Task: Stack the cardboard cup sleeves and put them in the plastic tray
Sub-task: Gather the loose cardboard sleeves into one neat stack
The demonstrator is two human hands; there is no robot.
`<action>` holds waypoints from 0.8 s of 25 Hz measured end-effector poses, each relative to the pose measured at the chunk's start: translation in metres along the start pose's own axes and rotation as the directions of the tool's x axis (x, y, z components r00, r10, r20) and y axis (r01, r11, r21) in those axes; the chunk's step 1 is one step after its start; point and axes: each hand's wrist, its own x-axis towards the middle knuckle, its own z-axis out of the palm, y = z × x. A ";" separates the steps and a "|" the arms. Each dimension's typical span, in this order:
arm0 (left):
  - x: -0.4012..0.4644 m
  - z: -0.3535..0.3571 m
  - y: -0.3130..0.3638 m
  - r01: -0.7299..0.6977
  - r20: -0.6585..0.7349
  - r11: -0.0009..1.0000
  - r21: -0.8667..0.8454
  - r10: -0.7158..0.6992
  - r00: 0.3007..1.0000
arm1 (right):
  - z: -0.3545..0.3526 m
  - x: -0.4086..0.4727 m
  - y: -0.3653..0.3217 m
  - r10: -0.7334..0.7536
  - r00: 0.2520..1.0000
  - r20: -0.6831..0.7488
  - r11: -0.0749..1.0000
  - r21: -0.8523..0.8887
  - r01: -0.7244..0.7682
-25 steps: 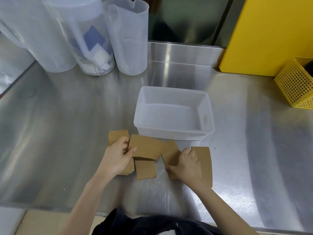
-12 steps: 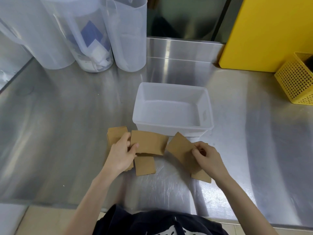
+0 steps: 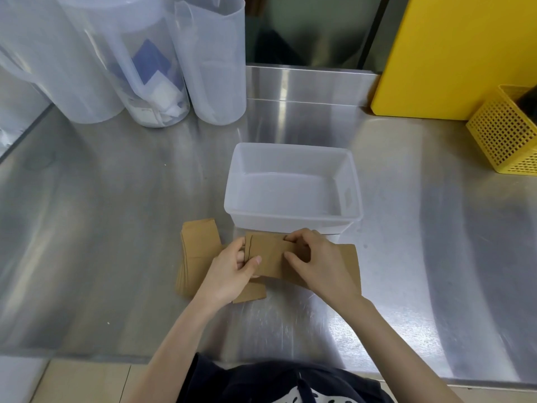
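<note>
no writing can be read. two sleeves [image 3: 268,255] are now pinched together by the left hand [image 3: 229,274] and right hand [image 3: 319,264], beside the tray [image 3: 293,225].

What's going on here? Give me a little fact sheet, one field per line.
Surface: steel counter
Left hand: grips cardboard sleeves
Right hand: grips the same sleeves
Loose sleeves: piled on the counter, left of the hands
Tray: clear plastic, empty, just beyond the hands
Back left: plastic pitchers
Far right: yellow basket
</note>
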 end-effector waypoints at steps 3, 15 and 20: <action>0.000 0.000 -0.001 0.008 -0.008 1.000 0.000 -0.008 1.000 | -0.001 -0.003 0.006 0.003 0.999 -0.036 1.000 0.010 -0.002; 0.005 0.004 -0.012 0.041 -0.094 0.996 0.079 -0.033 0.995 | -0.006 -0.016 0.063 0.583 0.805 -0.109 0.683 -0.470 -0.558; 0.006 0.003 -0.016 0.053 -0.102 0.994 0.098 -0.043 0.994 | -0.001 -0.018 0.061 0.539 0.841 -0.049 0.762 -0.397 -0.512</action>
